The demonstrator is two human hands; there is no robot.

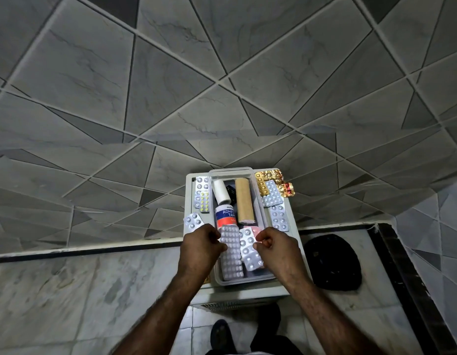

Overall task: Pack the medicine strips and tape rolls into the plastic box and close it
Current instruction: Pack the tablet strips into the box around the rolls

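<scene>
Hands [201, 241] [276, 245] on medicine strips [231, 252] inside open plastic box [260, 201].

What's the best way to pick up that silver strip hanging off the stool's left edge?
Pinch the silver blister strip at its outer left end, coming from the left side. It lies flat, and that end juts past the stool edge, so a thumb can slip underneath.

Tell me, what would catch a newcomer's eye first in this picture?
Probably the two hands, left hand and right hand, meeting over the near end of a clear plastic box, fingering silver pill strips. Farther back in the box lie a brown tape roll, a white roll and a tube marked adhesive tape. More strips, some gold foil, lie scattered outside the box on both sides.
</scene>
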